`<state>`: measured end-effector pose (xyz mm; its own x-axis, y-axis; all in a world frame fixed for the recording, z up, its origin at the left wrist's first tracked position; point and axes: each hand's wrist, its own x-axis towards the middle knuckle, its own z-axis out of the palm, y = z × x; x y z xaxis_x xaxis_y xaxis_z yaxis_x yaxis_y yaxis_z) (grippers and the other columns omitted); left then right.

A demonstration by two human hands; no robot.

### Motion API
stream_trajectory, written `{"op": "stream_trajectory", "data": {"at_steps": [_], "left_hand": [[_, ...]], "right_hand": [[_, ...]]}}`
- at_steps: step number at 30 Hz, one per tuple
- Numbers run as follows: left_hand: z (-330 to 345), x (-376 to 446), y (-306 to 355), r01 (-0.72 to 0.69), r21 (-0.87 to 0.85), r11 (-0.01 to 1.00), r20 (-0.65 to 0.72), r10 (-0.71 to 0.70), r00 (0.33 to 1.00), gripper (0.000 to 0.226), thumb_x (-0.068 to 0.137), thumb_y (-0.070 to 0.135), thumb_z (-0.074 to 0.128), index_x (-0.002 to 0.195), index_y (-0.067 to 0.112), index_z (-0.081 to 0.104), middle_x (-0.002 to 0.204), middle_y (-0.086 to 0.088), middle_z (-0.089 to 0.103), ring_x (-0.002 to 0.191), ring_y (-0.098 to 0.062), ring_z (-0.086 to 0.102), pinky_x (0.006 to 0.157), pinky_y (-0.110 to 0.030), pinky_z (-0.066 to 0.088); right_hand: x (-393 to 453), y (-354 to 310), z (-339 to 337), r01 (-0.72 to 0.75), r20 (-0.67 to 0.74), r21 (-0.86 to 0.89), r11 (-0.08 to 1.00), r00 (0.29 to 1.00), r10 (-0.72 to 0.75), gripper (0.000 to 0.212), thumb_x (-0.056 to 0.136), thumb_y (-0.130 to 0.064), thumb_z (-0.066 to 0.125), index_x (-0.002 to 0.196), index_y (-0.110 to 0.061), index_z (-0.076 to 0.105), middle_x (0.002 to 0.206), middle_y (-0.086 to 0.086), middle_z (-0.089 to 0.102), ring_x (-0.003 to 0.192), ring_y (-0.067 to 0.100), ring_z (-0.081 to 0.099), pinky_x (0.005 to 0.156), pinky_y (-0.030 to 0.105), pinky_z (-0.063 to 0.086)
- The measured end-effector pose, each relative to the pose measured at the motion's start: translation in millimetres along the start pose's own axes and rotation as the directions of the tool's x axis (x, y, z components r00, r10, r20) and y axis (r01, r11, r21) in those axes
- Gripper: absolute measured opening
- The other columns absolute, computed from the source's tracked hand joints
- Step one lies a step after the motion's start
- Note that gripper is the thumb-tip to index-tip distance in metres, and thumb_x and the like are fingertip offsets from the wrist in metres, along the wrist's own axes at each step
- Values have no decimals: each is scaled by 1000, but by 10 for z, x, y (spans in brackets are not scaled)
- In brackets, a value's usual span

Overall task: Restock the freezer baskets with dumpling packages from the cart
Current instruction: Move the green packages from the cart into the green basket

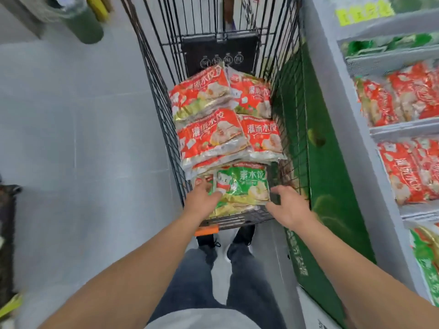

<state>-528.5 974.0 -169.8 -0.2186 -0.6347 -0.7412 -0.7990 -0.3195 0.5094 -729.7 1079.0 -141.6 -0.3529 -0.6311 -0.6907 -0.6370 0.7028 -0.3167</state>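
Observation:
A black wire cart [164,96] stands in front of me with several red dumpling packages [211,136] stacked in it. At the near end of the cart lies a green dumpling package [244,186]. My left hand [202,198] rests on the green package's left edge, fingers laid over it. My right hand [288,205] hovers just right of the package with fingers spread, holding nothing. On the right is the freezer, whose baskets [401,129] hold red packages [408,172] and, nearer me, green ones [427,262].
The freezer's green front panel [325,176] runs close along the cart's right side. Grey tiled floor [83,129] lies to the left. A dark green bin [83,24] stands at the far left, and a dark object [7,233] sits at the left edge.

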Motion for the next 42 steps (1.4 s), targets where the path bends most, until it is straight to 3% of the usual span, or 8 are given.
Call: {"op": "stream_trajectory", "data": {"at_steps": [6, 15, 22, 25, 27, 33, 37, 42], "left_hand": [[245, 497, -36, 84, 0, 996, 14, -84, 996, 47, 95, 32, 59, 136, 9, 54, 134, -9, 59, 121, -27, 55, 89, -26, 39], [714, 1203, -218, 190, -26, 981, -104, -192, 976, 51, 92, 42, 61, 137, 19, 53, 135, -4, 60, 120, -28, 58, 101, -36, 45], [818, 1700, -260, 274, -69, 959, -216, -283, 935, 31, 99, 37, 54, 123, 17, 58, 98, 1, 63, 69, -15, 58, 45, -16, 37], [812, 1837, -310, 315, -11, 949, -200, -311, 929, 28, 102, 28, 47, 117, 11, 64, 121, -11, 66, 105, -26, 64, 72, -22, 40], [787, 1850, -361, 342, 51, 938, -218, -324, 921, 32, 102, 24, 42, 115, 8, 67, 127, -16, 64, 115, -33, 60, 80, -30, 44], [817, 1679, -606, 448, -16, 894, -207, -441, 873, 25, 97, 23, 53, 109, 7, 67, 108, -11, 64, 85, -23, 51, 74, -28, 42], [884, 1571, -750, 492, -46, 869, -220, -489, 844, 20, 95, 20, 53, 100, 6, 66, 100, -9, 64, 80, -23, 54, 68, -29, 44], [898, 1538, -752, 479, -192, 856, -251, -515, 820, 11, 96, 15, 51, 97, 10, 61, 92, -6, 60, 81, -23, 56, 68, -30, 45]], "right_hand": [[678, 82, 131, -17, 117, 2, 1000, 993, 16, 57, 89, -29, 66, 141, -13, 48, 144, 9, 47, 127, 25, 50, 101, 30, 39], [1657, 386, 458, -230, 232, 144, 962, 953, 193, 65, 89, -31, 65, 146, -12, 40, 146, 10, 47, 128, 28, 48, 97, 32, 39], [2186, 480, 752, -495, 253, 535, 684, 867, 430, 40, 89, -28, 65, 125, -14, 52, 115, 10, 63, 97, 28, 61, 94, 42, 52], [2369, 653, 915, -545, 298, 562, 623, 835, 462, 52, 77, -39, 67, 122, -16, 53, 115, 9, 65, 98, 30, 64, 95, 47, 52], [2414, 699, 975, -568, 305, 577, 587, 816, 491, 52, 70, -40, 64, 116, -17, 57, 110, 10, 67, 97, 31, 65, 95, 49, 51], [2427, 590, 1011, -549, 236, 590, 593, 819, 523, 26, 95, -34, 49, 105, -14, 62, 97, 6, 71, 89, 26, 63, 80, 37, 48], [2472, 638, 1023, -544, 197, 553, 631, 821, 535, 24, 98, -33, 48, 90, -12, 58, 88, 8, 64, 76, 26, 60, 69, 34, 48], [2421, 730, 988, -461, 131, 527, 714, 874, 467, 16, 97, -24, 49, 97, -15, 62, 78, 7, 67, 55, 23, 59, 46, 27, 38]]}}
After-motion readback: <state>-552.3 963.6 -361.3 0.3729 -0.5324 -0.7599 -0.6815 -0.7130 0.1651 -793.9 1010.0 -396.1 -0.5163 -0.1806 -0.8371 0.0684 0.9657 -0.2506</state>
